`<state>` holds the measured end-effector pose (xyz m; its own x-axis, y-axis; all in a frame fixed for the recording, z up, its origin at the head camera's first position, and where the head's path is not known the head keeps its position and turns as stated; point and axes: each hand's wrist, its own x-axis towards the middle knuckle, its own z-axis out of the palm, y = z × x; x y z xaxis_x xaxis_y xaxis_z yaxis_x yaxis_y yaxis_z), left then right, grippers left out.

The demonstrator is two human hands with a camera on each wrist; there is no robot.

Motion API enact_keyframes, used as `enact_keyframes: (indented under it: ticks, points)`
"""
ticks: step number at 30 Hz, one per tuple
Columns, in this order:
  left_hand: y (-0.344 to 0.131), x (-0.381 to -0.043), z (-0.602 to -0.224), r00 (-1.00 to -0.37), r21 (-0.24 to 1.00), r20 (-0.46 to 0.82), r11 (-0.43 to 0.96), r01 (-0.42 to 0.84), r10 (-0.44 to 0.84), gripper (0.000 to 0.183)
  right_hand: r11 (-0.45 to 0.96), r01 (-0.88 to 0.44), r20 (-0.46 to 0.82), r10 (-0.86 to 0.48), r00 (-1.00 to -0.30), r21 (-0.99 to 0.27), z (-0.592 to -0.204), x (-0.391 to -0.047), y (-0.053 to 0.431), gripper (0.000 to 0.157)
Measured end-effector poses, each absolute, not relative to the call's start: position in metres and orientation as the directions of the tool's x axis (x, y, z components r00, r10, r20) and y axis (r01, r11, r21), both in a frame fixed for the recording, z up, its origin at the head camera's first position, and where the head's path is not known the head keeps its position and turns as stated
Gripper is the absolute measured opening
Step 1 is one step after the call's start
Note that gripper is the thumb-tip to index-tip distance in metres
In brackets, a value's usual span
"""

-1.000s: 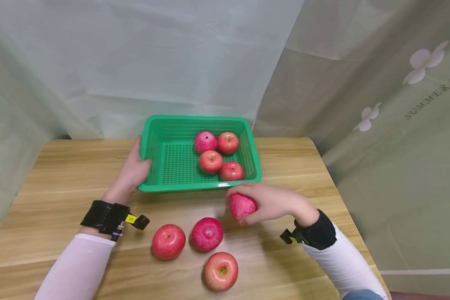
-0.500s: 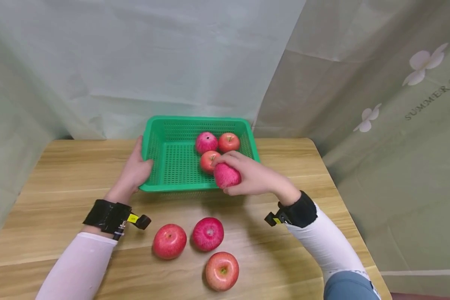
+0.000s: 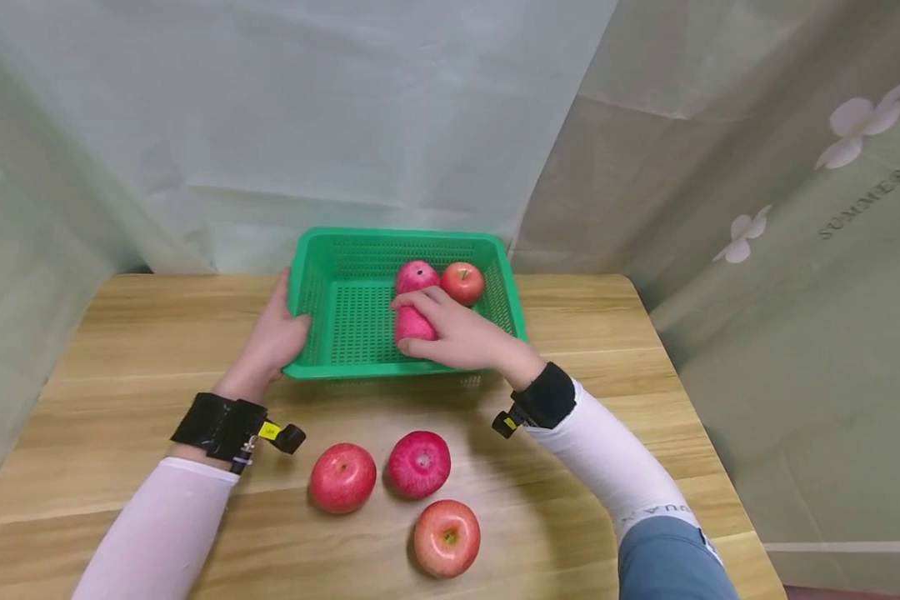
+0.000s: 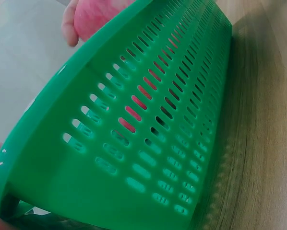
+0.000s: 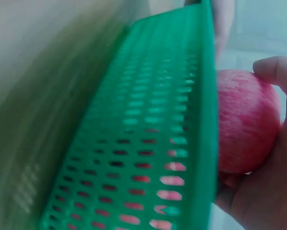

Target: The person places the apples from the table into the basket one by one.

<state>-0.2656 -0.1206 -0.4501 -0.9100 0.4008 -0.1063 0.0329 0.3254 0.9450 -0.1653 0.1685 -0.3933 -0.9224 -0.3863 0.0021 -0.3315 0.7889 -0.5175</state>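
Observation:
My left hand [image 3: 273,337] grips the left rim of a green plastic basket [image 3: 360,371], thumb over the edge. Over the basket's middle, my right hand [image 3: 457,329] holds a pinkish-red apple [image 3: 415,327], its fingers curled round it. That apple [image 5: 246,120] shows above the rim in the right wrist view. Behind the hand, a pink apple [image 3: 417,275] and a red apple [image 3: 462,283] lie in the basket. Other fruit below the hand is hidden in the head view; red shows through the slots [image 4: 138,103] in the left wrist view.
In front of the basket on the wooden table [image 3: 150,333] lie a red apple [image 3: 342,477], a dark pink apple [image 3: 419,464] and a paler red apple [image 3: 447,538]. A pale curtain [image 3: 375,108] hangs behind the table, another sheet [image 3: 780,375] at the right.
My right hand has carried the apple from the table in front, up over the front rim and leftward to above the basket's middle. The left hand keeps its grip on the rim.

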Motion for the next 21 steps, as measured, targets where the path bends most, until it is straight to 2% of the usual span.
enact_keyframes:
  ticks: [9,17,21]
  points:
    - [-0.121,-0.266,-0.450,-0.910,0.946,-0.104,0.322,0.034,0.401,0.090,0.797,-0.416,-0.011,-0.468,-0.884,-0.438,-0.408,-0.173,0.150,0.064]
    - [-0.122,-0.266,-0.449,-0.908,0.950,-0.098,0.311,0.037,0.408,0.090,0.803,-0.401,-0.049,-0.467,-0.883,-0.441,-0.416,-0.178,0.139,0.059]
    - [-0.121,-0.266,-0.450,-0.912,0.950,-0.083,0.310,0.050,0.402,0.092,0.824,-0.397,-0.092,-0.469,-0.879,-0.405,-0.418,-0.180,0.134,0.057]
